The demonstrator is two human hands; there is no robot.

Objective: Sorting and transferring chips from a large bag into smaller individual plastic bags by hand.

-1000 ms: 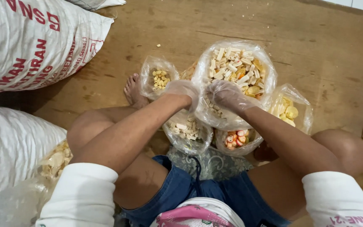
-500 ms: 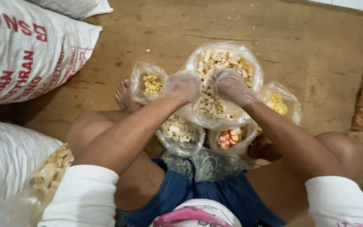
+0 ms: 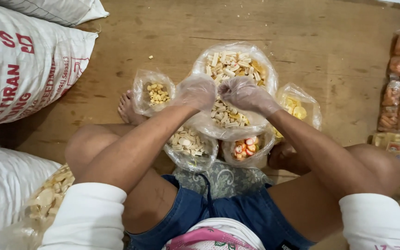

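Both gloved hands, left [image 3: 197, 92] & right [image 3: 241, 94], closed in fists, touching, over big snack bag [image 3: 234, 69].

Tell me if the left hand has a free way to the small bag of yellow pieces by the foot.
Probably yes. The left hand hovers over the big bag, right beside the small bag, whose mouth is open with nothing lying between them.

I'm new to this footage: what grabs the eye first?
Two hands in thin clear gloves, the left hand and right hand, meet over a big clear bag of pale stick snacks at centre. Smaller snack bags ring it on the wooden floor, and white printed sacks lie at left.
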